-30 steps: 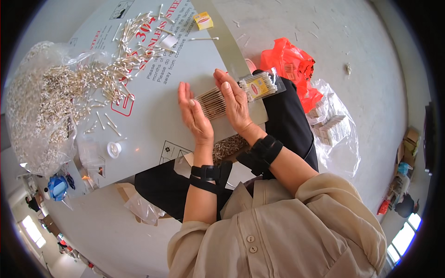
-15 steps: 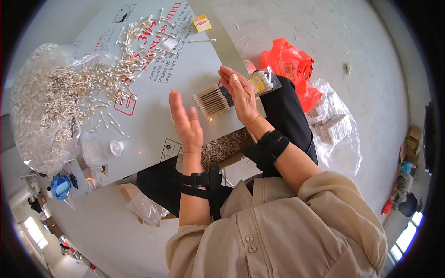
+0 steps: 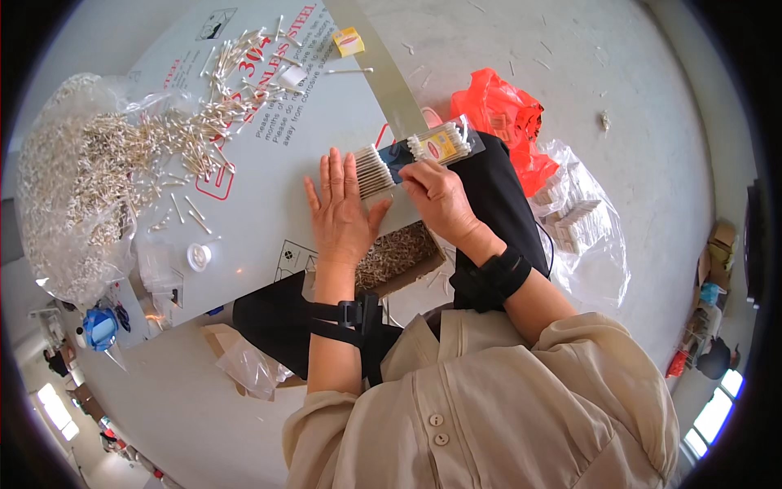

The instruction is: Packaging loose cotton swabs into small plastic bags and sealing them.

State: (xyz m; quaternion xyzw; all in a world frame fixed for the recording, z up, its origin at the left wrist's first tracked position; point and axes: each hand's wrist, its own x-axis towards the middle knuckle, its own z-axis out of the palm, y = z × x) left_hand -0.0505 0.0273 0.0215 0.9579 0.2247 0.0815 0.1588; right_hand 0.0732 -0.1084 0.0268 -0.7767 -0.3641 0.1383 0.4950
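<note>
My left hand (image 3: 340, 213) lies flat with fingers spread at the left end of a neat row of cotton swabs (image 3: 375, 173) on the steel sheet. Its fingers cover part of the row. Closed, my right hand (image 3: 444, 202) rests its curled fingers at the near edge of a dark blue strip (image 3: 396, 156). Whatever those fingers hold, if anything, is hidden. The strip lies between the row and a clear packet (image 3: 476, 140) of swabs with a yellow label (image 3: 441, 147), which reaches past the sheet's right edge.
A large clear bag (image 3: 49, 204) spills loose swabs (image 3: 204, 134) across the left side. A small yellow box (image 3: 349, 41) and a white round tub (image 3: 198, 257) stand on the sheet. Below its near edge is a carton of swabs (image 3: 399, 257). A red bag (image 3: 497, 118) lies at right.
My left hand has come down flat over the left end of the swab row. My right hand has moved nearer me and curled its fingers, uncovering the yellow label.
</note>
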